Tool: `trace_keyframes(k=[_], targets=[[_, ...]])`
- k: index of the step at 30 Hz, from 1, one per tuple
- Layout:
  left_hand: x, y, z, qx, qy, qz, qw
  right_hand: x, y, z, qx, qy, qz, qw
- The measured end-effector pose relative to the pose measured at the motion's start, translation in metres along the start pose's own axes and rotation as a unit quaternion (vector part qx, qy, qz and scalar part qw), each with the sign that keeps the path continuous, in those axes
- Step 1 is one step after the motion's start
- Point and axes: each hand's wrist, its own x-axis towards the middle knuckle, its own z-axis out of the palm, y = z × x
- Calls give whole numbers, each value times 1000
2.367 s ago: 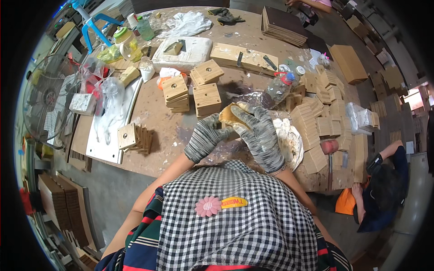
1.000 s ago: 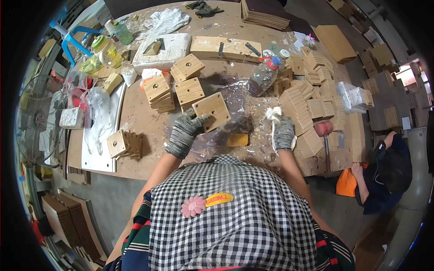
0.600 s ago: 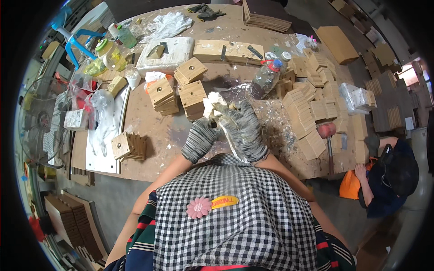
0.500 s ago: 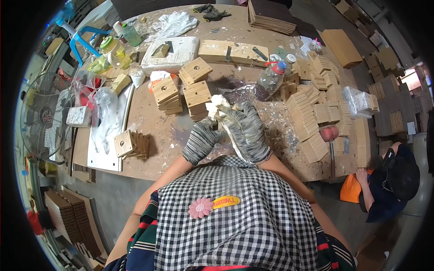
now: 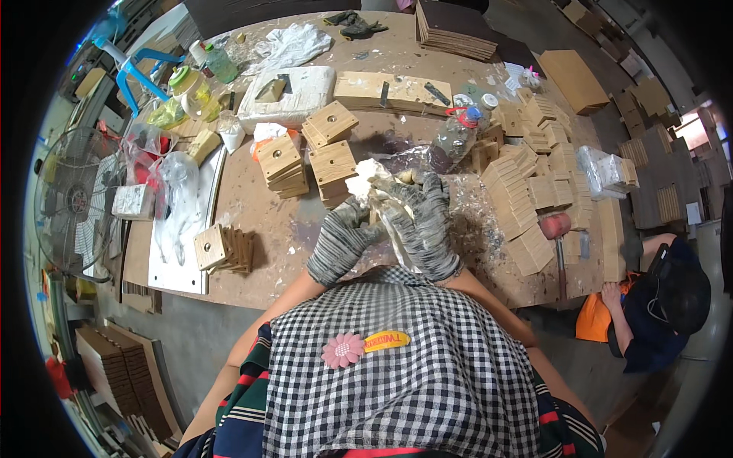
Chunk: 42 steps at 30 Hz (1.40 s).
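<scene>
In front of my apron, both hands are together in striped grey knitted work gloves. My right hand (image 5: 427, 229) is closed on a crumpled white rag (image 5: 369, 174), which bunches above the fingers and trails down along the palm. My left hand (image 5: 340, 240) is closed at the rag's left side; a small piece between the hands is mostly hidden, and I cannot tell its kind. Just beyond the left hand are stacks of square wooden blocks with round holes (image 5: 333, 162). Another stack of such blocks (image 5: 223, 248) stands further left.
Many plain wooden blocks (image 5: 510, 200) are heaped on the right, beside a red-headed mallet (image 5: 557, 227). A clear bottle with a blue cap (image 5: 456, 137) stands beyond my right hand. A fan (image 5: 76, 198) is at the left; a person (image 5: 664, 305) is at the right.
The fingers of my right hand have shifted slightly over the rag, and its bunched part has moved a little. My left hand is nearly unchanged. The person at right has moved slightly.
</scene>
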Motion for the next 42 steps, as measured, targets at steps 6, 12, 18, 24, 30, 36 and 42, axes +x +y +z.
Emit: trace_keyframes(k=[6,12,18,24,30,36,42], targets=[[1,10,-8,-49,-32,-22,998,-1,39,8,312,78,79,944],[3,9,-17,-155,-33,-104,982,-1,38,-32,304,75,194,930],[4,14,-16,-183,-76,-163,966,7,5,-20,349,19,145,926],[-5,5,-17,-182,-58,18,981,14,38,-28,332,84,269,900],[3,-18,-17,-84,-11,133,987,-2,90,-24,568,-17,134,812],[-1,-4,-10,-344,-16,-76,936,-2,37,-16,311,22,235,920],[11,-32,-22,21,10,211,977,-11,83,-16,434,-24,210,876]])
